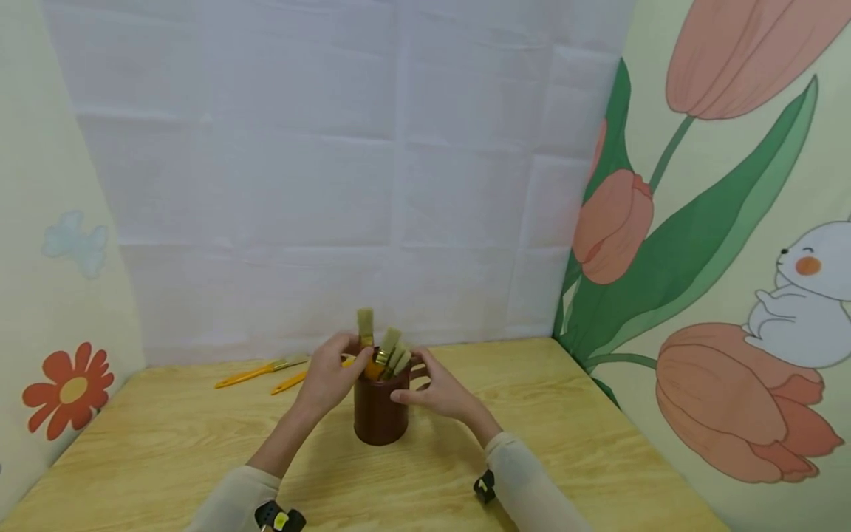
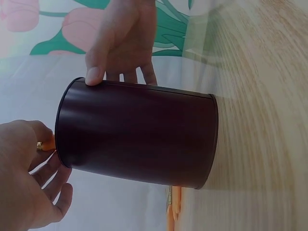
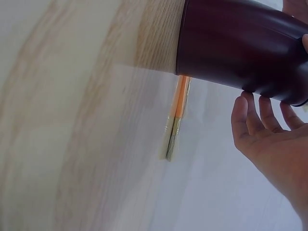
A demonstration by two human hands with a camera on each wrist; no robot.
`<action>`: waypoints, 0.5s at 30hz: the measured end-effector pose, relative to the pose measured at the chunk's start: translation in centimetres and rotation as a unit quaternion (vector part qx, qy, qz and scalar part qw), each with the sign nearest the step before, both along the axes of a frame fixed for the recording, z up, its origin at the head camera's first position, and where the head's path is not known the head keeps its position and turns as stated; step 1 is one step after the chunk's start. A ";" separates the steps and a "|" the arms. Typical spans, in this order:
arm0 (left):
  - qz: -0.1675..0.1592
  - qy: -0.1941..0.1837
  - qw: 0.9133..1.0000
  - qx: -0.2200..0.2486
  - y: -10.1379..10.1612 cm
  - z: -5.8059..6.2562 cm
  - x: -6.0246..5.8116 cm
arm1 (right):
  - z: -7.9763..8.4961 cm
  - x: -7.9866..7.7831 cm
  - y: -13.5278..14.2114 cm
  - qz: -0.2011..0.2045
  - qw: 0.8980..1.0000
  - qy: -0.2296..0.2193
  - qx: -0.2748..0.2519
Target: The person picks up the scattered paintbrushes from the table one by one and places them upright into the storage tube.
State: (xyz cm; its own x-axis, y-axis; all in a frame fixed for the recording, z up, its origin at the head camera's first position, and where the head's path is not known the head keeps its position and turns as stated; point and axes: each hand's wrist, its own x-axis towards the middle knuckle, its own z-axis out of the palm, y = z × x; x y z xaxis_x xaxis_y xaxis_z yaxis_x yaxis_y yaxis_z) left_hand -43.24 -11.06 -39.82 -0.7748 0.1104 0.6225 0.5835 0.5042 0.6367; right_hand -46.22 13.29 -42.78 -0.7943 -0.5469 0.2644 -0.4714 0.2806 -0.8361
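Here on the table (image 1: 166, 458), the right hand (image 1: 439, 389) grips the mug (image 1: 379, 419), the left hand (image 1: 329, 375) pinches a brush (image 1: 365, 325) at its rim! Other brushes (image 1: 388, 344) already inside; farther back, two loose brushes (image 1: 247, 376) lie outside, seemingly remaining.

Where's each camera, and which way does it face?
Head: on the head, facing forward and down to the mug; left hand, right hand, sleeves show.
Left wrist: worn there, facing the mug; both hands show.
Right wrist: worn there, facing the mug; both hands show, the left partly.
Both wrist views share the mug and loose brushes.
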 end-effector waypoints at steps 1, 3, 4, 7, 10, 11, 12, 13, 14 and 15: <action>0.000 -0.003 1.000 0.000 0.0 -0.1 0.0 | 0.0 0.1 0.0 0.002 1.000 0.000 0.000; 0.003 -0.008 1.000 -0.001 0.0 -0.3 0.0 | 0.0 0.1 0.0 0.002 1.000 -0.001 0.000; 0.004 -0.012 1.000 -0.002 0.0 -0.3 0.0 | -0.1 0.1 0.0 0.001 1.000 -0.002 0.001; 0.013 -0.026 0.999 -0.012 0.0 -0.4 -0.1 | -0.1 0.1 0.0 -0.005 1.000 -0.002 0.003; 0.015 -0.044 0.999 -0.019 0.0 -0.5 -0.2 | 0.1 0.1 0.0 -0.012 1.000 -0.003 0.004; 0.014 -0.049 0.998 -0.020 0.0 -0.6 -0.3 | 0.1 0.2 0.0 -0.013 1.000 -0.004 0.005; 0.013 -0.053 0.998 -0.020 0.0 -0.7 -0.3 | 0.1 0.2 0.0 -0.014 1.000 -0.005 0.005; 0.012 -0.058 0.998 -0.020 -0.1 -0.7 -0.3 | 0.1 0.2 0.0 -0.014 1.000 -0.007 0.005; 0.011 -0.061 0.998 -0.019 -0.1 -0.8 -0.3 | 0.2 0.3 0.0 -0.014 1.000 -0.009 0.005; 0.010 -0.064 0.998 -0.018 -0.1 -0.8 -0.3 | 0.1 0.3 0.0 -0.013 1.000 -0.010 0.005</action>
State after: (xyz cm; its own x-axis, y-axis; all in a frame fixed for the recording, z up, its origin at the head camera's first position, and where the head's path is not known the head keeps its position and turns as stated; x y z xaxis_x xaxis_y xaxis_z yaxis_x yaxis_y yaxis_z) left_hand -43.54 -11.12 -40.62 -0.8505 0.1143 0.5134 0.4871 0.5393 0.6869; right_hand -45.92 13.32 -42.63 -0.8137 -0.5286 0.2419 -0.4462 0.3014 -0.8426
